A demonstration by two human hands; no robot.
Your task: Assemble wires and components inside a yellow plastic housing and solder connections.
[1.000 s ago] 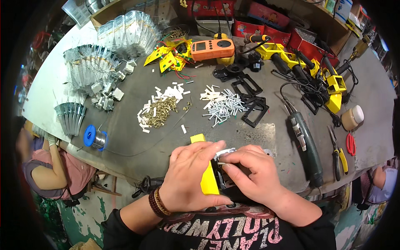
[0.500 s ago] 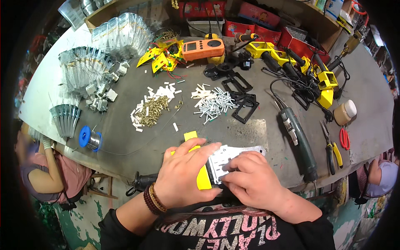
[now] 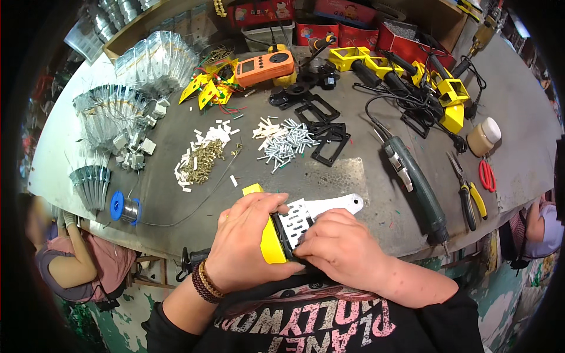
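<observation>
My left hand point(image 3: 240, 235) is wrapped round a yellow plastic housing point(image 3: 272, 248) with a black rim, tilted at the table's front edge. Against the housing's open side lies a slotted silver metal plate point(image 3: 294, 219), with a pale flat arm point(image 3: 341, 202) reaching to the right and a hole in its end. My right hand point(image 3: 344, 247) has its fingers bent and drawn together at the near right edge of the plate; whatever they pinch is hidden. A black handle or cord end point(image 3: 191, 259) sticks out beside my left wrist.
Piles of brass screws point(image 3: 203, 163) and silver screws point(image 3: 291, 141) lie beyond my hands, near black frames point(image 3: 329, 144). A solder spool point(image 3: 125, 207) is at left. An electric screwdriver point(image 3: 415, 191), pliers point(image 3: 465, 194), a jar point(image 3: 484, 136) and yellow housings point(image 3: 452, 91) stand right. An orange meter point(image 3: 265, 67) sits behind.
The view has shifted a little. My right fingers have moved down to the near edge of the plate, baring more of its slots and the pale arm. My left hand keeps its hold on the housing.
</observation>
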